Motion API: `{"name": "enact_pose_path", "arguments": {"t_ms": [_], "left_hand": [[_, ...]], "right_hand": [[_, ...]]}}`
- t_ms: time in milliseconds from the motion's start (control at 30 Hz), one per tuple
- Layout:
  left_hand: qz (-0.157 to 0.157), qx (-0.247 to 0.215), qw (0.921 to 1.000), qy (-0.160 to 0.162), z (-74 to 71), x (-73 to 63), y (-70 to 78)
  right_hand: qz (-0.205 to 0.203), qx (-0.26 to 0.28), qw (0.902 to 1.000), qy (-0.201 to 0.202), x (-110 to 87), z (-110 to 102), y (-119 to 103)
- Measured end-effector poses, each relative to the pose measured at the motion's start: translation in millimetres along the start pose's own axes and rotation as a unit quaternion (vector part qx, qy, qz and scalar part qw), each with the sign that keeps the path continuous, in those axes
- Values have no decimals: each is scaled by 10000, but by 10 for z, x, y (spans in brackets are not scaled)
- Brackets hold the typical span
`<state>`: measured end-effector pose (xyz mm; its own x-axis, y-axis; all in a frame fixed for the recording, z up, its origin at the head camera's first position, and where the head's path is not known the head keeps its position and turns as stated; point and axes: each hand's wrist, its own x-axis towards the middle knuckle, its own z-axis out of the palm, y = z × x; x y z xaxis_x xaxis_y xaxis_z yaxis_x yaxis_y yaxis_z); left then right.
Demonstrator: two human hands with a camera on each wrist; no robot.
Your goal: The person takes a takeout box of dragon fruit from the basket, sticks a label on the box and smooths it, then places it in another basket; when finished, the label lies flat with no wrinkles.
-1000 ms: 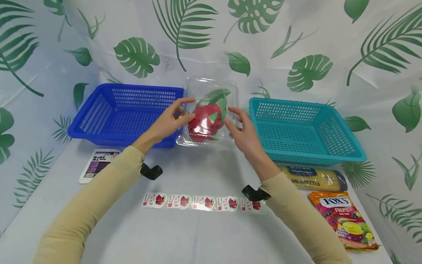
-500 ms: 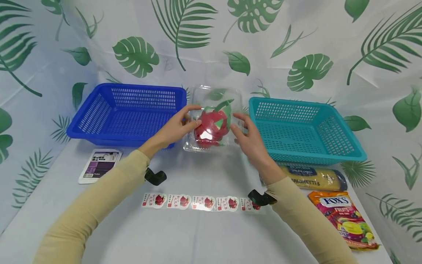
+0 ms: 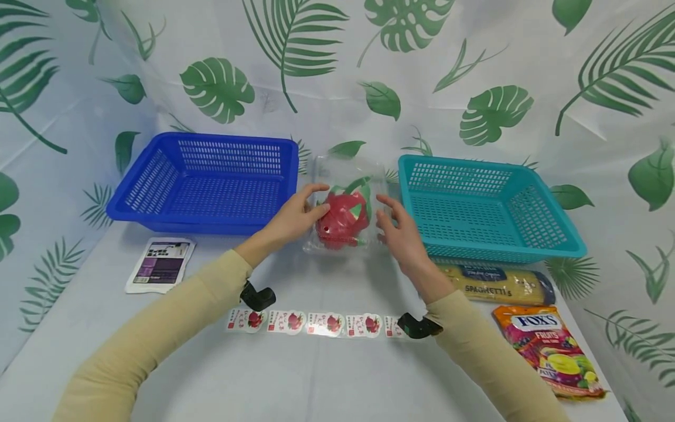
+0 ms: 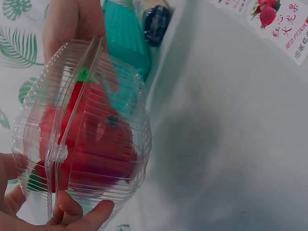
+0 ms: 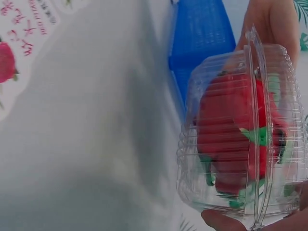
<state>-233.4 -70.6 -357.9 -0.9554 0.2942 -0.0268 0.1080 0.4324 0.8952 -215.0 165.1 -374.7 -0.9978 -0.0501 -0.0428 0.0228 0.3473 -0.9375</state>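
A clear plastic clamshell box [image 3: 349,166] is held between both hands at the back middle, between the two baskets. Red-and-green pieces resembling a dragon fruit [image 3: 343,220] show through its ribbed walls. My left hand [image 3: 297,217] grips the box's left side, thumb toward the front and fingers around the edge. On the opposite side, my right hand [image 3: 402,234] holds it with thumb and fingers spread. Both wrist views show the box [image 4: 106,144] with its two halves together at the rim, above the white surface.
A blue basket [image 3: 211,225] stands at left, a teal basket [image 3: 474,252] at right. A white-and-purple packet [image 3: 158,266] lies at left. Spaghetti [image 3: 498,285] and a Fox's candy bag [image 3: 551,354] lie at right. A row of dragon fruit stickers [image 3: 325,324] runs across the front.
Both hands have brought the clear box down and nearer, with a slight shift to the right. The baskets, packets and stickers have stayed in place.
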Motion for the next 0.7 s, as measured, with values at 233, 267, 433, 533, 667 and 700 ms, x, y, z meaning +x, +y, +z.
{"name": "enact_pose_path", "arguments": {"t_ms": [233, 267, 433, 533, 667, 700], "left_hand": [[-226, -126, 9996, 59, 94, 28, -114], [-237, -159, 9996, 80, 109, 33, -136], [-158, -312, 9992, 199, 198, 54, -217], [-98, -332, 9991, 249, 250, 67, -257], [-131, -347, 9989, 293, 304, 84, -327], [-150, -348, 9988, 300, 315, 87, -344]], "right_hand": [[88, 48, 9999, -21, -18, 1, 75], [109, 54, 9999, -11, -17, 5, 81], [204, -25, 9998, -12, -7, 14, 124], [243, -35, 9997, -21, 1, 17, 165], [293, -55, 9995, -86, 14, 25, 231], [308, -64, 9994, -114, 17, 25, 247]]}}
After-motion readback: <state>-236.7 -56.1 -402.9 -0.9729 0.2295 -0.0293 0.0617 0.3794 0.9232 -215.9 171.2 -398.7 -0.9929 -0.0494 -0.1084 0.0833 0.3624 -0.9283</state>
